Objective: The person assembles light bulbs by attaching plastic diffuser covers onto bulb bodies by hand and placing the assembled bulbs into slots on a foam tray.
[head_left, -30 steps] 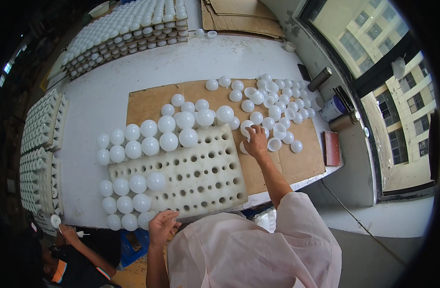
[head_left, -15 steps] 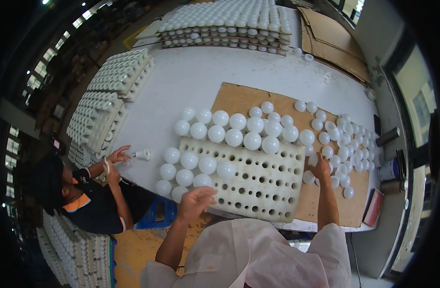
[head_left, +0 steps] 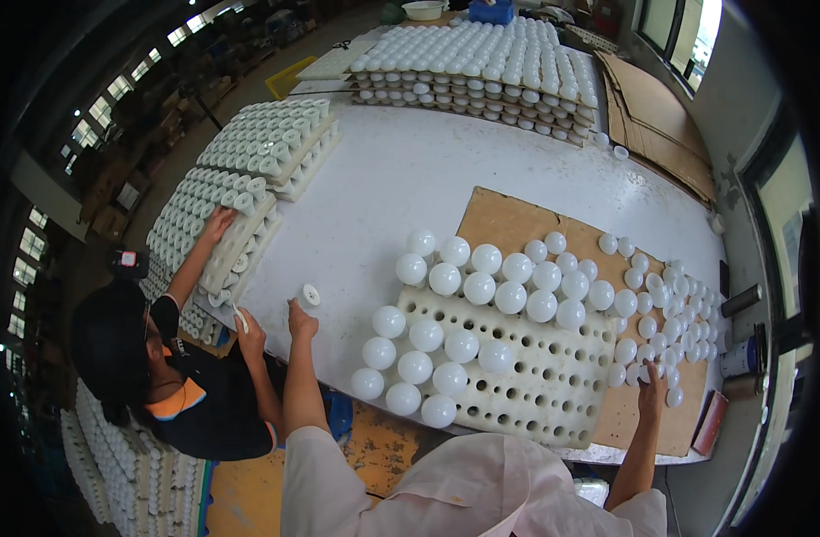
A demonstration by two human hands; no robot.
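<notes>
At the near left of the table [head_left: 392, 179], head view: left forearm runs away from the body, almost straight, left hand [head_left: 301, 320] with fingertips at a white bulb base [head_left: 311, 294]; fingers bunched, but cannot tell whether they pinch it or merely touch. Base sits left of the foam tray [head_left: 542, 356], clear of its edge.

Right side, same view: right forearm extends away over the cardboard sheet [head_left: 491, 215], right hand [head_left: 650, 380] pointing away, fingers bent down among the loose white domes [head_left: 647, 328]. Grip hidden; cannot tell whether a dome is pinched. Hands set wide apart, tray between.

White round bulbs [head_left: 479, 288] stand in the tray along its far side and left end. Farther left, a co-worker's hand [head_left: 217, 224] touches stacked trays [head_left: 240, 201].
</notes>
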